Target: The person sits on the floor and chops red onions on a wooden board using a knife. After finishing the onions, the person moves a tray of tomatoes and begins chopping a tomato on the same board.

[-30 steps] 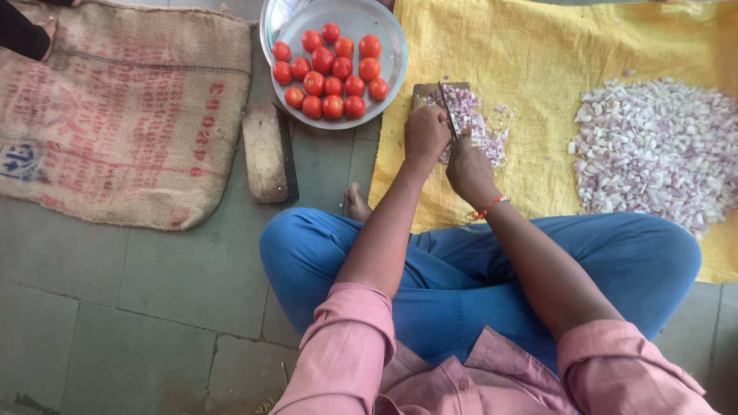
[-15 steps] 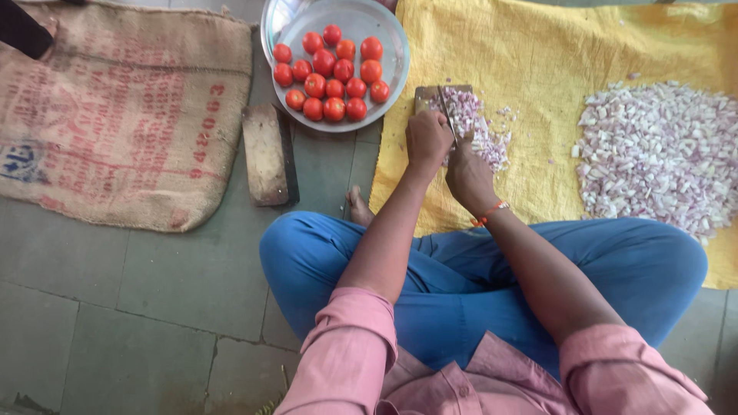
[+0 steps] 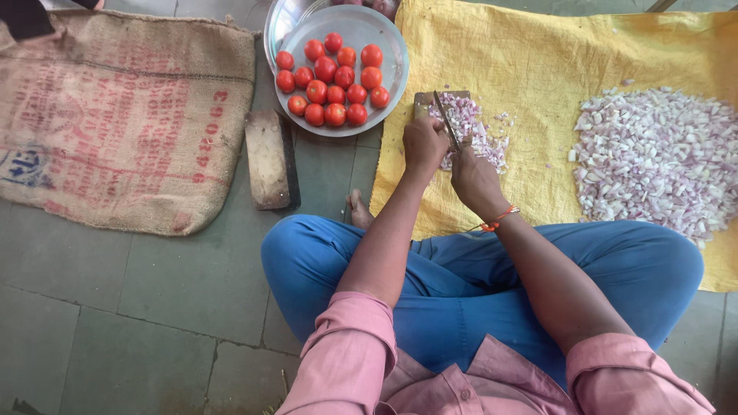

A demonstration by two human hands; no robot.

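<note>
Beside the steel plate (image 3: 392, 46) of red tomatoes (image 3: 332, 81), right hand (image 3: 475, 177) clenched around a knife (image 3: 446, 119), left hand (image 3: 425, 144) curled over chopped onion (image 3: 473, 131).

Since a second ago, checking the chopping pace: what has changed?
Little: the right hand keeps the knife on the chopped onion, the left hand beside the blade; both barely shifted. Tomatoes, onion pile, sack and wood block stayed put.
</note>
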